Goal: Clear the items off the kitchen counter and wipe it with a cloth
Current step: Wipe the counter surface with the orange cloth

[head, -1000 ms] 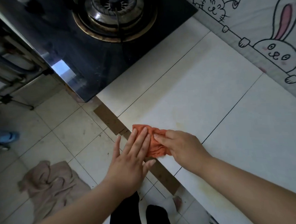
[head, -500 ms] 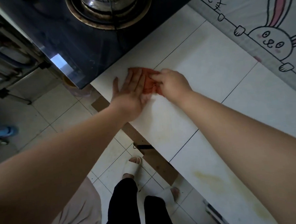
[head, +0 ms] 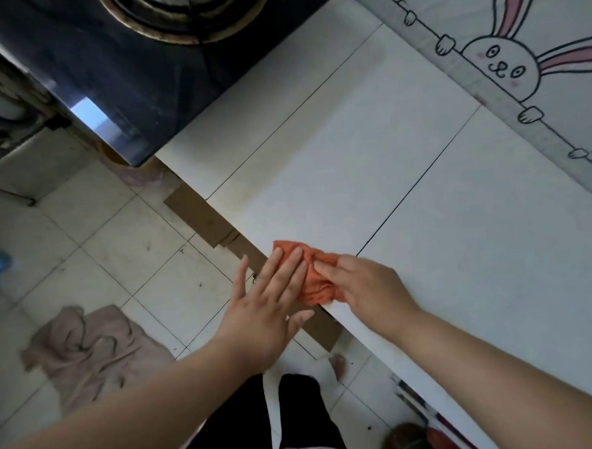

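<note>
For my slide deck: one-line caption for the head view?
Both hands, left hand and right hand, press an orange cloth at the white counter's front edge.

Both hands cover much of the orange cloth (head: 316, 285); the burner (head: 187, 15) is cropped above.

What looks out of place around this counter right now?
A crumpled beige cloth lies on the floor tiles, left of the person's legs, rather than hung or folded. The white counter itself carries only the orange cloth, at its front edge under both hands.
</note>
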Motion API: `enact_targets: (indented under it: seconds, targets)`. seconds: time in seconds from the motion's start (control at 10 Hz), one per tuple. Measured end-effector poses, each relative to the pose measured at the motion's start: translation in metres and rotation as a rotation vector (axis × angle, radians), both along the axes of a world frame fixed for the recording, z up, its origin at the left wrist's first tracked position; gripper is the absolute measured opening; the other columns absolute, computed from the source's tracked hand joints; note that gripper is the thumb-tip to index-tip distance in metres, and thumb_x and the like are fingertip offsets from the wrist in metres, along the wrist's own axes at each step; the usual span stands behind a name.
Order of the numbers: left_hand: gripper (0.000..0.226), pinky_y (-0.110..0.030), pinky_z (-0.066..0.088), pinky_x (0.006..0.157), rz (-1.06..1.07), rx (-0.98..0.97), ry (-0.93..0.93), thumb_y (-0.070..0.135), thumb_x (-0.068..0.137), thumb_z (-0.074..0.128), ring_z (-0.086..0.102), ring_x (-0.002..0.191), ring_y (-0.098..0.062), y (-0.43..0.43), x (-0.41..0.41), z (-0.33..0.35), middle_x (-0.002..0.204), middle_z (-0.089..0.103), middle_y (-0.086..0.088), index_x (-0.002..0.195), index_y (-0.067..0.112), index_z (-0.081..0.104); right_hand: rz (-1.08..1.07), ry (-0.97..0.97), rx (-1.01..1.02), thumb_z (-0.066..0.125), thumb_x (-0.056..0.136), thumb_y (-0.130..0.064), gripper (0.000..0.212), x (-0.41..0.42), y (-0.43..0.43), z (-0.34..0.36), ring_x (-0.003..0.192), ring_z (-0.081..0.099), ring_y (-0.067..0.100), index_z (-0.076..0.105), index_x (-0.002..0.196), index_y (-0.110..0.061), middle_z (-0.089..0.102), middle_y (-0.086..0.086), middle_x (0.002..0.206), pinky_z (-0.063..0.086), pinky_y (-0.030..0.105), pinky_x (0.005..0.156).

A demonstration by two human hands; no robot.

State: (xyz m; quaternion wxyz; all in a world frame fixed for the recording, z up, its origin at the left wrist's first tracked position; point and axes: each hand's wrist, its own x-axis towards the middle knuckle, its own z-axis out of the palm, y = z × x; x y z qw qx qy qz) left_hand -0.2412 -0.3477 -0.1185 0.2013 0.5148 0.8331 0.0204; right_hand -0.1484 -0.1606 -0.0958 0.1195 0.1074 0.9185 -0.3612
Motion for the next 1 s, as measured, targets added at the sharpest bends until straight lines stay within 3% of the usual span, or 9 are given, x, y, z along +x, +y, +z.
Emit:
enact_targets:
  seconds: [0.1, 0.2, 0.3, 0.4, 0.5, 0.6, 0.7, 0.9, 1.0]
  targets:
    - [0.067, -0.058, 0.010, 0.112, -0.022, -0.005, 0.066, 0.053, 0.093, 0.017, 0.018, 0.145, -0.021, 0.027, -0.041, 0.001, 0.158, 0.019, 0.003, 0.150, 0.019, 0.022, 0.057, 0.062, 0.144, 0.044, 0.094, -0.029, 0.032, -0.041, 0.035, -0.021, 0.100, 0.060, 0.018, 0.061, 0.121, -0.034, 0.062, -0.004, 0.115, 0.051, 0.034, 0.080]
    - [0.068, -0.057, -0.006, 0.112, 0.007, -0.044, 0.152, 0.055, 0.090, 0.000, -0.002, 0.147, -0.018, 0.074, -0.100, 0.000, 0.160, -0.004, 0.006, 0.151, 0.023, -0.002, -0.179, 0.053, 0.207, 0.055, 0.084, -0.052, 0.032, -0.109, 0.070, -0.016, 0.081, 0.066, 0.017, 0.067, 0.088, -0.023, 0.063, -0.006, 0.076, 0.052, 0.034, 0.074]
    - [0.063, -0.059, -0.007, 0.111, 0.022, -0.091, 0.173, 0.051, 0.096, 0.008, -0.010, 0.147, -0.019, 0.122, -0.149, 0.003, 0.160, -0.010, 0.004, 0.150, 0.023, -0.007, -0.347, 0.041, 0.226, 0.052, 0.090, -0.045, 0.029, -0.159, 0.095, -0.021, 0.080, 0.059, 0.023, 0.064, 0.083, -0.020, 0.057, -0.001, 0.073, 0.042, 0.030, 0.067]
    - [0.065, -0.059, -0.007, 0.112, 0.044, -0.086, 0.119, 0.054, 0.096, 0.011, -0.012, 0.146, -0.019, 0.142, -0.160, 0.006, 0.160, -0.011, 0.004, 0.150, 0.023, -0.006, -0.427, 0.006, 0.266, 0.042, 0.094, -0.044, 0.037, -0.177, 0.105, -0.022, 0.090, 0.056, 0.024, 0.065, 0.105, -0.017, 0.053, -0.001, 0.082, 0.034, 0.028, 0.068]
    - [0.066, -0.059, -0.004, 0.112, 0.074, -0.049, 0.091, 0.053, 0.096, 0.014, -0.011, 0.146, -0.020, 0.131, -0.142, 0.006, 0.160, -0.012, 0.004, 0.150, 0.023, -0.007, -0.462, 0.021, 0.196, 0.039, 0.094, -0.045, 0.036, -0.159, 0.088, -0.031, 0.082, 0.051, 0.017, 0.064, 0.102, -0.022, 0.044, -0.009, 0.069, 0.028, 0.024, 0.066]
    - [0.067, -0.058, -0.003, 0.112, 0.016, -0.044, 0.119, 0.055, 0.093, 0.005, -0.012, 0.146, -0.019, 0.094, -0.106, -0.001, 0.159, -0.014, 0.005, 0.149, 0.023, -0.011, -0.308, 0.058, 0.259, 0.043, 0.094, -0.043, 0.029, -0.107, 0.060, -0.024, 0.086, 0.057, 0.023, 0.059, 0.114, -0.031, 0.055, -0.008, 0.086, 0.036, 0.025, 0.067]
    - [0.071, -0.058, 0.002, 0.113, -0.045, -0.002, 0.116, 0.056, 0.090, 0.006, 0.000, 0.147, -0.021, 0.049, -0.060, -0.004, 0.160, -0.001, 0.004, 0.151, 0.022, 0.000, -0.106, 0.099, 0.363, 0.054, 0.090, -0.034, 0.039, -0.047, 0.023, -0.016, 0.090, 0.065, 0.029, 0.049, 0.129, -0.030, 0.062, 0.000, 0.110, 0.052, 0.035, 0.068]
    - [0.068, -0.058, 0.014, 0.112, -0.148, 0.018, 0.084, 0.058, 0.095, 0.012, 0.016, 0.146, -0.020, 0.004, 0.000, 0.000, 0.158, 0.020, 0.002, 0.149, 0.018, 0.026, -0.071, 0.054, 0.382, 0.072, 0.074, -0.019, 0.059, 0.037, -0.027, -0.023, 0.078, 0.068, 0.024, 0.053, 0.129, -0.019, 0.065, -0.001, 0.114, 0.056, 0.032, 0.054]
    - [0.064, -0.058, 0.016, 0.111, -0.180, 0.046, 0.079, 0.055, 0.095, 0.024, 0.021, 0.144, -0.018, 0.012, -0.011, 0.002, 0.156, 0.025, 0.004, 0.148, 0.020, 0.029, -0.009, 0.098, 0.401, 0.066, 0.077, -0.020, 0.048, 0.028, -0.010, -0.021, 0.071, 0.068, 0.027, 0.057, 0.123, -0.019, 0.067, 0.001, 0.107, 0.054, 0.032, 0.049]
